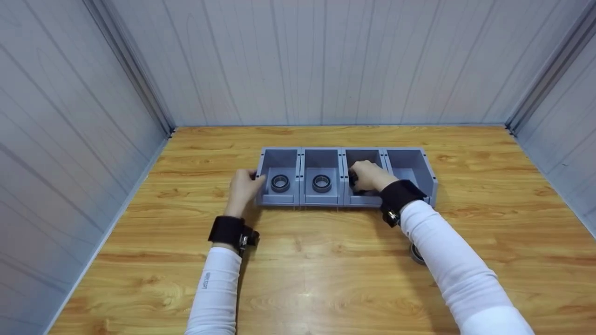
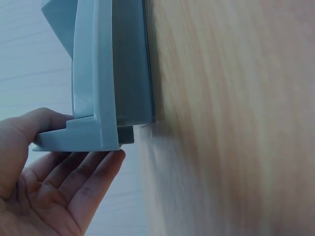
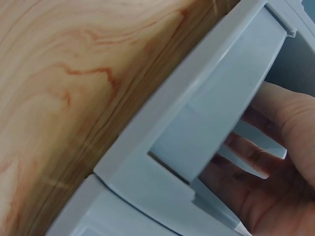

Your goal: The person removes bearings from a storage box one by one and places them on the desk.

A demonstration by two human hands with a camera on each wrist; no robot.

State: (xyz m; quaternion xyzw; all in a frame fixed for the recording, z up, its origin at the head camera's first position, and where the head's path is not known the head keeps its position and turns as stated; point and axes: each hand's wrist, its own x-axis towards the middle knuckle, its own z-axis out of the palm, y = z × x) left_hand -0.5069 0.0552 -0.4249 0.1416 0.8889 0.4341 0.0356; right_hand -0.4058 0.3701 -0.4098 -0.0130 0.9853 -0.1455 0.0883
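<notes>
A row of grey plastic bins [image 1: 321,201] stands joined side by side on the wooden table. One ball bearing [image 1: 280,183] lies flat in the leftmost bin, and another bearing [image 1: 321,183] in the bin beside it. My left hand [image 1: 244,188] pinches the row's left end wall [image 2: 81,135], thumb on the inner side and fingers along the outside. Down inside the third bin, my right hand [image 1: 370,177] has its fingers curled around a dark bearing [image 1: 353,180], mostly hidden by the hand. The right wrist view shows those fingers [image 3: 251,152] behind the bin's front lip, the bearing out of sight.
Another bearing [image 1: 417,255] lies on the table [image 1: 298,270], partly covered by the right sleeve. The rightmost bin [image 1: 409,174] is beside the right hand. Pale panel walls [image 1: 321,60] enclose the table at the back and both sides.
</notes>
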